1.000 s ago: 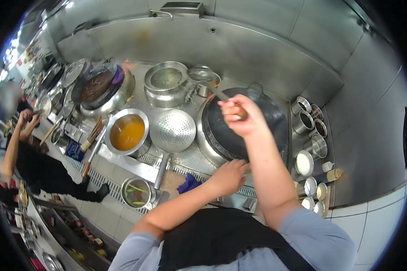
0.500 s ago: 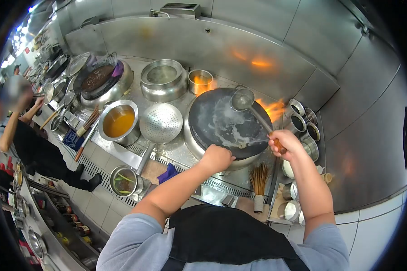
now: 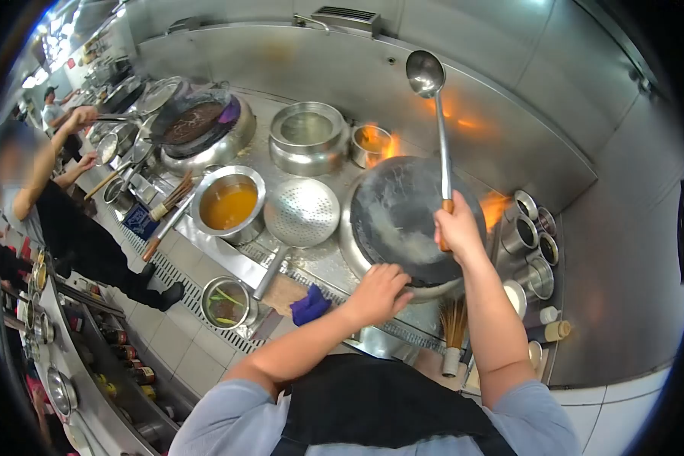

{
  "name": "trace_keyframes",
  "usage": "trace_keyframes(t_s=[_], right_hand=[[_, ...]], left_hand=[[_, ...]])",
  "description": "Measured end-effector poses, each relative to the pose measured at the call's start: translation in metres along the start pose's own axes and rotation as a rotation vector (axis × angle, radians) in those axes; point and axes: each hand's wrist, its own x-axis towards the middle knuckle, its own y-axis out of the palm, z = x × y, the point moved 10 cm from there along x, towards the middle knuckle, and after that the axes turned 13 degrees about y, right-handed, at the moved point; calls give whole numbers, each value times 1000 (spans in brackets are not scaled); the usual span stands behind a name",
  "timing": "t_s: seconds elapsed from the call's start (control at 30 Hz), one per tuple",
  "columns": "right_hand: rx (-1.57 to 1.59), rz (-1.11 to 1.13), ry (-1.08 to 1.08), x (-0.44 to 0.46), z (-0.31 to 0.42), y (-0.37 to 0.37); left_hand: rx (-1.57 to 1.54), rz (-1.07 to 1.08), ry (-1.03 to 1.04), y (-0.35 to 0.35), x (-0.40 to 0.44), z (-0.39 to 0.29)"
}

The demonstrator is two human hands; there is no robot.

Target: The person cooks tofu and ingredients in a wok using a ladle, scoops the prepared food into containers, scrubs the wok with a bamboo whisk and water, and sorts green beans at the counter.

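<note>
My right hand [image 3: 456, 222] grips the wooden handle of a metal ladle [image 3: 425, 74], its bowl raised beyond the far rim of the wok. Below it the dark wok [image 3: 403, 220] sits on its burner, with pale liquid and steam inside and flames [image 3: 495, 207] at its right side. My left hand [image 3: 378, 292] is at the wok's near left rim, fingers bent and a little apart; whether it holds the rim is unclear.
A perforated strainer [image 3: 302, 212], a pot of orange liquid [image 3: 229, 203] and a lidded-looking steel pot [image 3: 306, 129] stand left. A purple cloth [image 3: 310, 305] lies nearer. Seasoning containers [image 3: 519, 233] line the right. A co-worker [image 3: 76, 220] stands far left.
The ladle, last over the wok, has swung up and away with my right hand. My left hand's fingers have loosened from a closed shape. Flames have appeared since the earliest frame.
</note>
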Motion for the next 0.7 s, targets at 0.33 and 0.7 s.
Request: trace_keyframes(t_s=[0.33,0.7], right_hand=[[-21,199,232,160,21,232],[1221,714,663,170,28,318]], left_hand=[[-59,2,-710,-114,-222,28],[91,-35,-1018,-178,-316,60]])
